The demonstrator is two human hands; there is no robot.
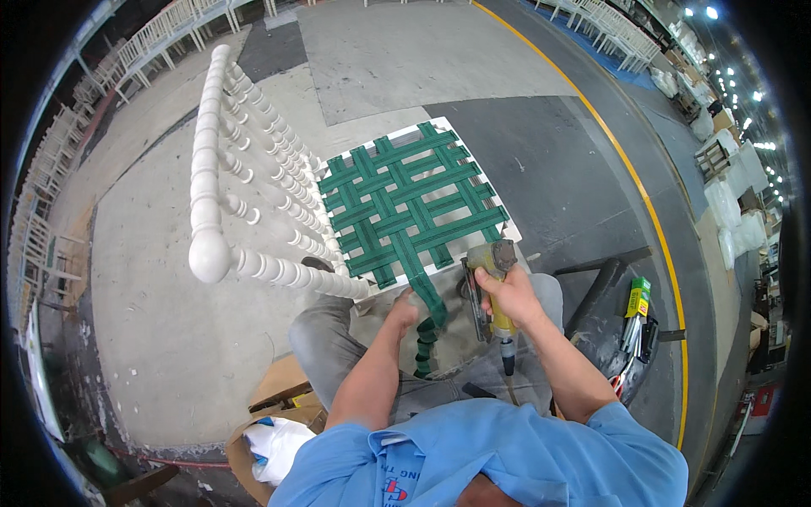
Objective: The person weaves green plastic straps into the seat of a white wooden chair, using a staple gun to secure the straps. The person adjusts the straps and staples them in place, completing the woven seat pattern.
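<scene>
A white chair with a turned-spindle backrest [205,169] stands before me, its back to the left. Green webbing [393,224] is woven in a lattice across its seat frame [435,127]. One green webbing strap [429,297] runs over the near edge and hangs in loose folds between my knees. Beside that strap, just below the seat edge, is my left hand [404,311]; its fingers are mostly hidden. My right hand [510,296] grips a yellow air stapler [500,317] upright near the seat's near right corner. An air hose fitting shows at the stapler's lower end.
At right, a dark bench [596,317] bears a green-and-yellow box [639,297] and several hand tools. By my left knee is an open cardboard box [279,384] with a white bag [274,444]. Rows of white chairs [169,34] line the far left. A yellow line [625,160] crosses the floor.
</scene>
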